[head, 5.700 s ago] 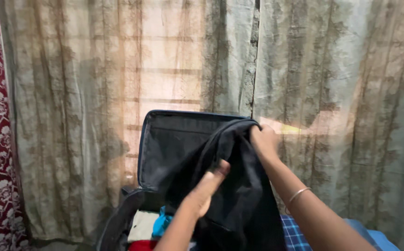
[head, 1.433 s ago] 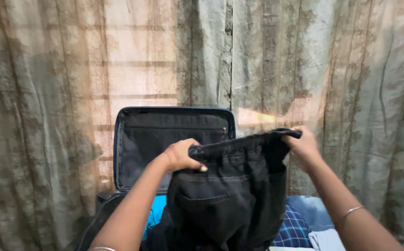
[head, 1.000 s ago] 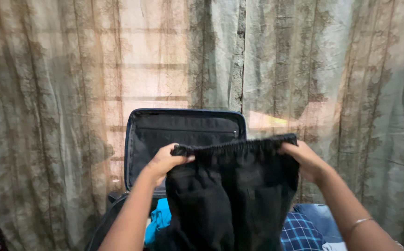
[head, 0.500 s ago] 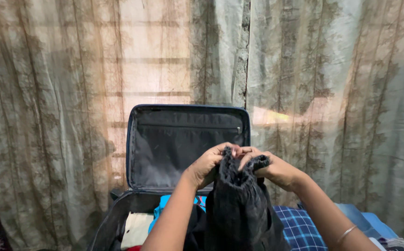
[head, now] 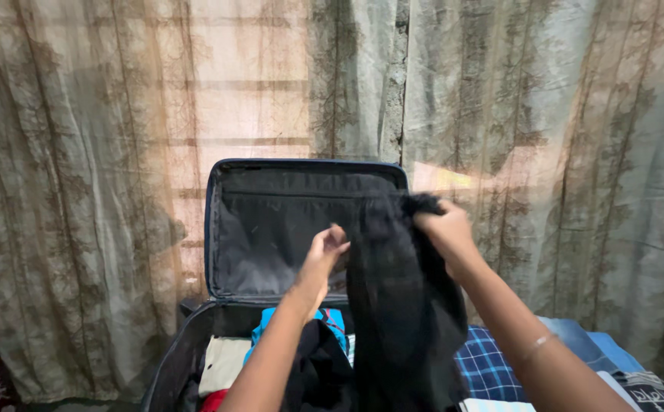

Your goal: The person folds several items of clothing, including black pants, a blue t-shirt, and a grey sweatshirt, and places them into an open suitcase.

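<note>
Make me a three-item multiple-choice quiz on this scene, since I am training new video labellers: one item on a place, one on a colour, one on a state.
1. Where does the suitcase lid stand?
A. Upright before the curtain
B. Flat on the floor
C. Shut over the clothes

2. What colour is the garment held up?
A. Red
B. Black
C. White

3. How does the right hand stand to the garment?
A. Far from it
B. Lying flat under it
C. Gripping its top edge

Answers:
1 A, the lid rises against the curtain.
2 B, the hanging cloth is black.
3 C, the fingers close on the top, while the left hand is open beside it.
</note>
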